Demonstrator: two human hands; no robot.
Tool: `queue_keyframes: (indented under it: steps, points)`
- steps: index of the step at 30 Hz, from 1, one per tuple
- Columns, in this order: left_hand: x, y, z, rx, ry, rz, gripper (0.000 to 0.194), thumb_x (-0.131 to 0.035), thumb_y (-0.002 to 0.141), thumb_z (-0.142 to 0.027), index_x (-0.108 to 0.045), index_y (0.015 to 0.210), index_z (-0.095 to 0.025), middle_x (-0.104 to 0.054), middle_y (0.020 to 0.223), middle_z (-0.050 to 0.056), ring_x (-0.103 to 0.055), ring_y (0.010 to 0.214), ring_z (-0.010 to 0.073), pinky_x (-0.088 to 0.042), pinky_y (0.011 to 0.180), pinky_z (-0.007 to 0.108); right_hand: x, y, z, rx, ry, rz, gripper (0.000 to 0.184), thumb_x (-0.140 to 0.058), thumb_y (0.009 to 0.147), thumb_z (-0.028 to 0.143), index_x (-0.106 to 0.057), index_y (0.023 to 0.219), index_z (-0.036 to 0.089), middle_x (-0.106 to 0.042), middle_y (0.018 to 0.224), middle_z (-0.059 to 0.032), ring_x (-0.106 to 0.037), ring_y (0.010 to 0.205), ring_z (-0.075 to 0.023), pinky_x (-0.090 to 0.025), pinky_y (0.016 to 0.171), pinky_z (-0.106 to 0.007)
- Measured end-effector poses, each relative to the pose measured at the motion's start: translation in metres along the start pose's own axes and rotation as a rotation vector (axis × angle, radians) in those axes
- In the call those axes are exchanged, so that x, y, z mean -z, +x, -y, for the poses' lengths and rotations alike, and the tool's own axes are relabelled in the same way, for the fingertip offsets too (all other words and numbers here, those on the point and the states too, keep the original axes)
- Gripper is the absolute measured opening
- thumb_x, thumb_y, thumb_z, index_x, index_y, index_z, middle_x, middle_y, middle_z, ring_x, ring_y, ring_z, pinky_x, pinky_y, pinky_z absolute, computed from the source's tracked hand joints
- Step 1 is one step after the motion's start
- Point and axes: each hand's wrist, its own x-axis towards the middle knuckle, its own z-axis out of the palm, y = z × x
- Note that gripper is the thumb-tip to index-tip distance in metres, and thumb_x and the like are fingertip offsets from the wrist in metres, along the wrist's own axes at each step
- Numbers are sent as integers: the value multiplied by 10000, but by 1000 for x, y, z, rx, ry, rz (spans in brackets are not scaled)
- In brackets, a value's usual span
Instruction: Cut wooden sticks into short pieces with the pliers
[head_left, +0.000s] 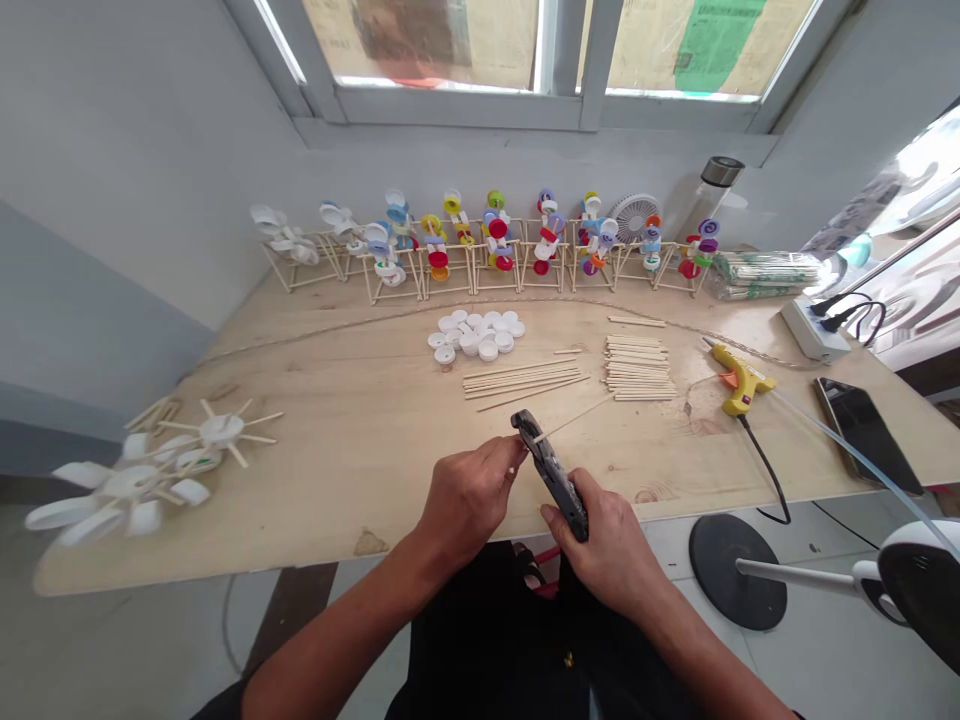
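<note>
Gripping pliers in the right hand, with fingers wrapped around them, over the near edge of the counter. Pinching a stick in the left hand, with fingers closed just beside the pliers' jaws. Slanting that stick out to the pliers' right. Showing, beyond the pliers, loose sticks, white caps, then coloured wheels; right of the pliers, a stick pile and glue gun; far left of the pliers, white wheels.

Pale walls, blue-grey lower at left, rise around a grey-framed window backed with papery sheets; glare at right, perhaps another window; wooden surface above light tiled floor
</note>
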Motion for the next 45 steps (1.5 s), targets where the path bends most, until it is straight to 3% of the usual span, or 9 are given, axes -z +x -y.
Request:
queue_keyframes:
  steps: [6,9,18,29,36,45]
  points:
    - [17,8,3,85,-357,272,273,-344,891,-283,-539,747,-158,-538,629,-20,-458,531,77,-352,529,184,2,-2,-1,16,12,22,129,-484,792,328,-421,765,218,-530,575,27,-519,529,-162,-281,508,-225]
    - [22,9,3,121,-473,326,289,-354,889,-288,-527,703,-149,-537,660,-22,-440,556,71,-352,548,177,0,-3,-2,28,19,19,138,-485,792,329,-408,758,220,-527,571,31,-515,522,-156,-277,504,-221]
    - [17,14,8,163,-436,294,270,-365,880,-284,-549,738,-147,-524,644,-27,-429,537,70,-329,529,176,-8,6,-2,13,-33,3,144,-470,802,309,-388,724,219,-452,508,52,-470,475,-137,-241,475,-214]
    - [12,19,15,143,-348,291,246,-349,886,-284,-564,870,-165,-520,626,-24,-455,537,89,-327,512,182,-13,15,-3,18,-78,1,104,-456,814,295,-436,763,207,-537,550,18,-528,521,-160,-241,489,-229]
    - [15,25,16,123,-318,308,242,-357,881,-270,-565,808,-171,-527,605,-20,-475,537,95,-327,509,185,-13,18,-6,39,-175,-12,137,-422,834,332,-427,777,207,-587,578,4,-571,539,-177,-219,493,-245]
    - [13,32,16,125,-254,323,231,-362,879,-277,-569,851,-177,-526,562,-23,-477,517,106,-329,518,204,-16,23,-13,50,-140,-18,110,-433,815,308,-427,776,205,-580,554,16,-561,512,-162,-217,485,-243]
